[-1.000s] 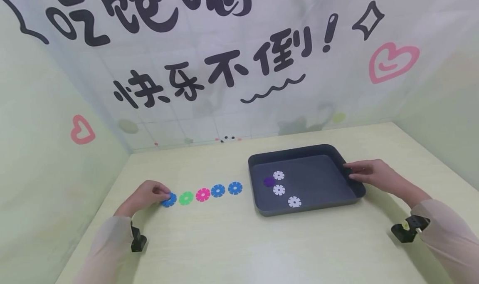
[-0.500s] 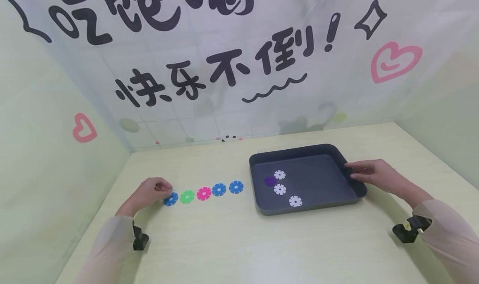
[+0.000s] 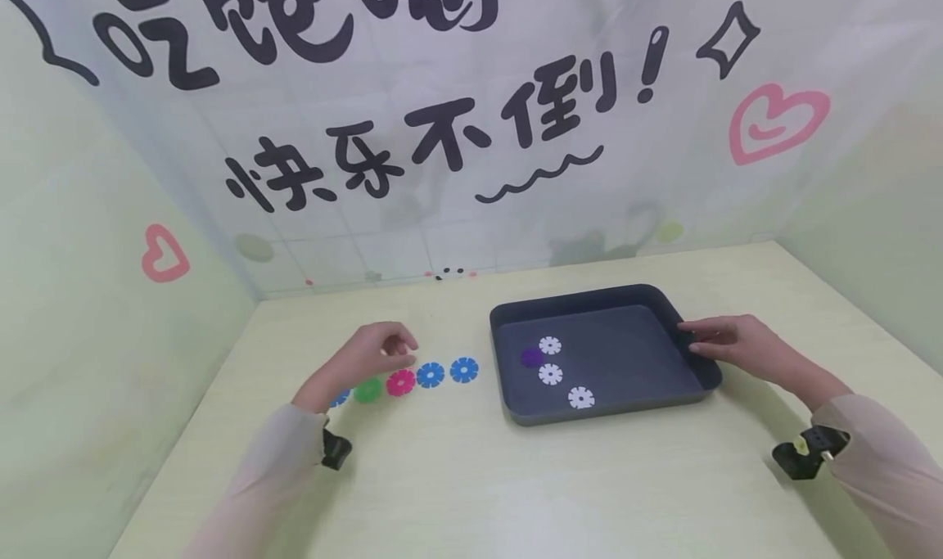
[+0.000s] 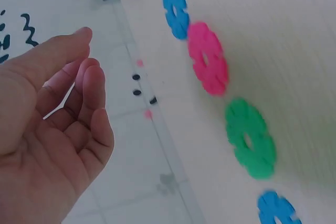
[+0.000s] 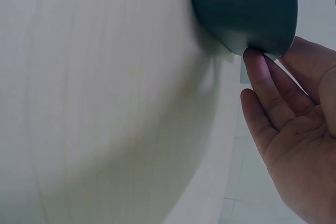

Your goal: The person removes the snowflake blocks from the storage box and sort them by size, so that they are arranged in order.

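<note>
My left hand (image 3: 368,354) hovers over the row of plastic snowflake discs, thumb and fingers loosely curved, nothing held. Beneath it are a pink disc (image 3: 401,383), a green disc (image 3: 367,389) and, partly behind the wrist, a blue disc (image 3: 340,398). Two more blue discs, a nearer one (image 3: 430,375) and a farther one (image 3: 464,370), continue the line to the right. My right hand (image 3: 744,350) holds the right rim of the dark baking tray (image 3: 626,354). In the right wrist view, fingertips (image 5: 255,61) touch the tray's outer side.
Inside the tray lie a purple disc (image 3: 531,358) and three white discs, the front one (image 3: 581,398) apart from the others. The pale wooden table (image 3: 501,493) meets a printed wall sheet (image 3: 412,232) at the back. Side panels stand left and right.
My left hand has let go of the leftmost blue disc, risen and moved right above the pink disc. The right hand and the tray have stayed in place.
</note>
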Demonstrator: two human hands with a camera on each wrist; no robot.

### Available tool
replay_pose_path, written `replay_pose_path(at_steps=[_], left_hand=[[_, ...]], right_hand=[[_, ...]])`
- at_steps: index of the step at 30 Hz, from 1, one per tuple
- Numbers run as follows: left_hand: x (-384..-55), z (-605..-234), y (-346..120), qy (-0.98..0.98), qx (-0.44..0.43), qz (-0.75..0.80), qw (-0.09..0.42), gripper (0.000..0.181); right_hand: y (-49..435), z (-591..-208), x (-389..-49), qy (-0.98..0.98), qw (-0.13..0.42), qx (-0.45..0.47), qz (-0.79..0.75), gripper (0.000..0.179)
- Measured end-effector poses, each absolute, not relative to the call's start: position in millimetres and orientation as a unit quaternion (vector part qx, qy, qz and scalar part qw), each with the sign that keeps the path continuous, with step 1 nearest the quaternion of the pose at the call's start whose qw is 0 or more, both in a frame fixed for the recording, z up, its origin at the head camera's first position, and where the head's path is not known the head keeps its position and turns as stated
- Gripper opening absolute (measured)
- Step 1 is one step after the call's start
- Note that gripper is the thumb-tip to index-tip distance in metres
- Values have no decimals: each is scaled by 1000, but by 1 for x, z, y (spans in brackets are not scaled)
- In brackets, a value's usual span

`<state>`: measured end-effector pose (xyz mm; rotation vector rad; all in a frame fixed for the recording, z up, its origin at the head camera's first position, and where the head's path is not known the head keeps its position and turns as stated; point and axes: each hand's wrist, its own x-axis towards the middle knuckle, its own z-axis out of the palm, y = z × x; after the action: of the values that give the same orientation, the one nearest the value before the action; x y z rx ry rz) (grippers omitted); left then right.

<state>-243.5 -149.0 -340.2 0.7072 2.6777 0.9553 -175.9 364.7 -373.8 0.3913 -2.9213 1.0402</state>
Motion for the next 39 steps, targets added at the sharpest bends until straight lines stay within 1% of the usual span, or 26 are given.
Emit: replay_pose_path(at_steps=[7, 13, 18, 25, 30, 39], left_hand=[[-246, -333, -81, 881, 329, 321, 112, 18], [-247, -332, -27, 859, 397, 285, 154, 17], [-247, -333, 9, 849, 436, 234, 183, 19], [-248, -339, 42, 847, 458, 181, 202, 23], [-248, -344, 62, 836, 475, 147, 233, 26], [-252, -351, 84, 828, 471, 116, 284, 29]], right_hand=[[364, -374, -176, -934, 12, 125, 335, 41], [364, -374, -175, -933, 14, 124, 339, 40], [365, -375, -174, -932, 14, 122, 341, 40], [364, -373, -175, -936, 12, 128, 329, 39], [364, -373, -175, -935, 16, 131, 330, 38], [362, -370, -174, -935, 7, 127, 331, 37]])
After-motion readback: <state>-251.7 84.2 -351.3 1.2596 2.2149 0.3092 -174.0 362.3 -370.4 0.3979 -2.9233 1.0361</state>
